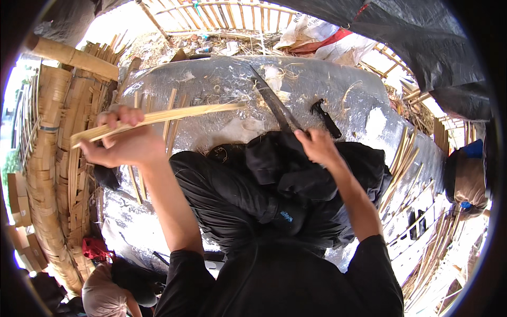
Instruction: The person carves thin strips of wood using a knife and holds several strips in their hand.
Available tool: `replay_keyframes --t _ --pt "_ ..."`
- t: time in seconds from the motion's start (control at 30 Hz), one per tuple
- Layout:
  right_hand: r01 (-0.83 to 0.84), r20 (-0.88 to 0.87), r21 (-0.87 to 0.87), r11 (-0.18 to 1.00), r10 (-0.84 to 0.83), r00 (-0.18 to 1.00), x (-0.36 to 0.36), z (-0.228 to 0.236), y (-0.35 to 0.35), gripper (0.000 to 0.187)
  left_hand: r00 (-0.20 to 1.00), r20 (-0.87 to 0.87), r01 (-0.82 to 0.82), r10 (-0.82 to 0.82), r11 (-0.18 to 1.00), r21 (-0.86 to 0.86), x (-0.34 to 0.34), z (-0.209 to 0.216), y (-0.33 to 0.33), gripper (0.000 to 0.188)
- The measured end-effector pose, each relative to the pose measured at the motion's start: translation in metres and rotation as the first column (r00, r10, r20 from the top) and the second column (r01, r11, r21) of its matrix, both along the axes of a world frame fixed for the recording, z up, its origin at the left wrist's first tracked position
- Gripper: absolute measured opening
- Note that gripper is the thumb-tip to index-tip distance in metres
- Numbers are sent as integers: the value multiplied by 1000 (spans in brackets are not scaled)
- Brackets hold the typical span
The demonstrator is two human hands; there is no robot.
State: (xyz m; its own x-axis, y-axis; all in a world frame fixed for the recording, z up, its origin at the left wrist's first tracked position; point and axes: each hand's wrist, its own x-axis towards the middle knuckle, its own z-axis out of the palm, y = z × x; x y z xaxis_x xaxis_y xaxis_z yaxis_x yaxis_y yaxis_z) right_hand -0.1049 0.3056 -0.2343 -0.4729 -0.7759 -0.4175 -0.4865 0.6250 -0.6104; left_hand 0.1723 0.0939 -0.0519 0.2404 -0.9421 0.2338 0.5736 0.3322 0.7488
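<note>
My left hand (pixel 127 138) grips a pale bamboo strip (pixel 185 112) near its left end. The strip is raised and points to the right, its far end above the silvery mat. In my right hand (pixel 320 146) is a long dark-bladed knife (pixel 271 100), its tip pointing away and to the left. The hand covers its handle. Strip and blade are apart, with a small gap between them. Black cloth (pixel 285 169) lies over my crossed legs below the knife. A black sheath-like piece (pixel 326 118) rests on the mat right of the blade.
Several bamboo strips (pixel 168 127) lie on the silvery mat (pixel 222 76) at left, with a larger bundle (pixel 398 164) at right. A woven bamboo wall (pixel 66 158) stands at left. Another person (pixel 105 290) is at the lower left. A dark tarp (pixel 417 47) hangs at upper right.
</note>
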Motion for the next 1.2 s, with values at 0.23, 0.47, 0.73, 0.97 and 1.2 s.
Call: replay_keyframes --t 0.23,0.47,0.73,0.97,1.2 --pt "65 362 -219 974 19 932 81 -12 -29 26 990 -71 123 -123 992 -12 -19 -15 -9 66" --pt "-235 -431 -475 848 8 902 84 -114 -47 48 988 1 151 -151 985 -82 -68 -18 -3 73" --pt "318 -3 -293 902 -333 943 59 -61 -53 59 983 -142 107 -115 992 -66 -63 -8 -20 78" --pt "239 -198 -37 970 -242 950 42 -91 -49 36 990 -21 135 -140 979 -152 -19 4 -26 77" --pt "172 -225 -16 985 -171 959 44 -93 -52 38 955 -121 238 -272 942 -237 11 3 -22 75"
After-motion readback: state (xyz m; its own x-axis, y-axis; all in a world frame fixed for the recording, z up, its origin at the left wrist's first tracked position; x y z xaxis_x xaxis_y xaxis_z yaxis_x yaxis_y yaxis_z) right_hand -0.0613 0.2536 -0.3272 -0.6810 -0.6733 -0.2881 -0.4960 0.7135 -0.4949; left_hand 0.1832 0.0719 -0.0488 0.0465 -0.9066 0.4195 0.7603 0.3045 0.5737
